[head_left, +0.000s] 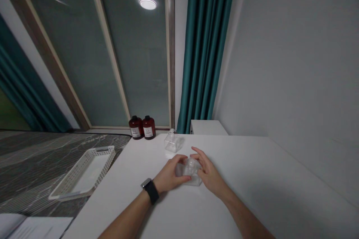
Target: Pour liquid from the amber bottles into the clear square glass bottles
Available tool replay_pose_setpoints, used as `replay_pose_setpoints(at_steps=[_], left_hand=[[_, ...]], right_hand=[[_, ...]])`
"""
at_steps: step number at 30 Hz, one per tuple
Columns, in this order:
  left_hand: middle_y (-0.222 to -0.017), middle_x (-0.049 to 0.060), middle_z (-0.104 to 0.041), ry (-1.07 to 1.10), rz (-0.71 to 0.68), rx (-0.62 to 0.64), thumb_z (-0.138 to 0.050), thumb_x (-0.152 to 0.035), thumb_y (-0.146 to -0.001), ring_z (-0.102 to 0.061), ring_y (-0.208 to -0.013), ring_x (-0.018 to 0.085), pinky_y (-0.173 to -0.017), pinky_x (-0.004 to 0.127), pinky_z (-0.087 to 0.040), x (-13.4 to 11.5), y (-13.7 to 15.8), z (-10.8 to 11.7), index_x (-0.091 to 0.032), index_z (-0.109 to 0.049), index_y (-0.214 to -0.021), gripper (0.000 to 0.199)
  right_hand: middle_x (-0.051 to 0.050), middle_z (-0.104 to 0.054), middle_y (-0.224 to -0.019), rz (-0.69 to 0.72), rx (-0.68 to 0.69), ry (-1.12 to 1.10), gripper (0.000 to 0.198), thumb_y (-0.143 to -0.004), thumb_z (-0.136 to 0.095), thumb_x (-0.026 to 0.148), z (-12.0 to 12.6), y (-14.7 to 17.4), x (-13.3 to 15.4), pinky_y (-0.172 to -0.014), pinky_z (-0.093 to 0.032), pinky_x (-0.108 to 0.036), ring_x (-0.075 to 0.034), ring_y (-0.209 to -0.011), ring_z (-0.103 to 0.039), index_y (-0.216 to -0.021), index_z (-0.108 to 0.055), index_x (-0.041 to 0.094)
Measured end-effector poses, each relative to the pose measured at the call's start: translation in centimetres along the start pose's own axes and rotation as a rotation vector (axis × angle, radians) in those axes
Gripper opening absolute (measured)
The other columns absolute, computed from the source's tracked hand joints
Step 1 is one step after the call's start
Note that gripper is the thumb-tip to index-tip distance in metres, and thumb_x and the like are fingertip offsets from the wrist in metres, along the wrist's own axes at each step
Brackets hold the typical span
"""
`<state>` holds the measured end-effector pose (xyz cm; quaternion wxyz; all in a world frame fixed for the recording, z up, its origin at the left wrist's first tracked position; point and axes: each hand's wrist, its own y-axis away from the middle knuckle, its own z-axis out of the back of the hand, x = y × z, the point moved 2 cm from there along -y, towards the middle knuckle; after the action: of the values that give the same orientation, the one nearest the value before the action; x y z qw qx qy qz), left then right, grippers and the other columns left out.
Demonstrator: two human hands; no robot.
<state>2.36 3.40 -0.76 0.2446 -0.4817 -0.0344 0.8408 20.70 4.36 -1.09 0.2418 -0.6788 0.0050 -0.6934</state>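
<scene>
A clear, square-bodied bottle [193,180] with a rounded clear top stands on the white table between my hands. My left hand [173,173] curves around its left side, with thumb and fingers on either side of the body. At the bottle's right, my right hand [206,168] has its fingers apart, the index finger raised and the fingertips close to the rounded top; whether they touch it is hard to see. Farther back stands a second clear square bottle [172,143] of similar shape. My hands partly cover the nearer bottle.
Two dark red bottles [149,128] with black caps and white labels stand at the table's back left corner. A white perforated basket [94,188] lies on the dark patterned surface at left, with an open book [39,227] nearer me. Behind the table [252,164] is a white cabinet [209,127].
</scene>
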Motion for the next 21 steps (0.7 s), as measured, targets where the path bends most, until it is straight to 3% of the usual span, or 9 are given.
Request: replay_pose_setpoints(at_steps=[7,16,21], left_hand=[[-0.117,0.01,-0.064,-0.008,-0.002,0.004,-0.079,-0.025,-0.072,-0.059,-0.107,0.028,-0.097,0.042,-0.046,-0.06,0.01,0.0,-0.019,-0.054,-0.123,0.057],[-0.121,0.011,-0.063,0.0,-0.01,0.004,-0.079,-0.025,-0.073,-0.059,-0.11,0.028,-0.099,0.043,-0.045,0.31,0.18,0.0,-0.018,-0.052,-0.125,0.059],[-0.12,0.01,-0.063,0.005,-0.013,0.006,-0.079,-0.022,-0.073,-0.059,-0.109,0.027,-0.099,0.042,-0.046,0.23,0.11,0.04,-0.019,-0.053,-0.124,0.058]], right_hand=[[-0.005,-0.059,-0.116,0.036,0.024,0.086,0.072,-0.07,-0.054,0.007,0.21,0.24,0.06,-0.108,-0.038,-0.039,-0.021,-0.119,-0.054,-0.139,-0.048,0.027],[-0.004,-0.059,-0.104,0.088,-0.023,0.086,0.058,-0.082,-0.064,0.025,0.53,0.12,0.52,-0.109,-0.037,-0.041,-0.021,-0.106,-0.059,-0.138,-0.048,0.025],[-0.007,-0.062,-0.114,0.047,0.06,0.043,0.065,-0.086,-0.063,0.028,0.46,0.09,0.55,-0.114,-0.029,-0.047,-0.023,-0.124,-0.052,-0.145,-0.036,0.028]])
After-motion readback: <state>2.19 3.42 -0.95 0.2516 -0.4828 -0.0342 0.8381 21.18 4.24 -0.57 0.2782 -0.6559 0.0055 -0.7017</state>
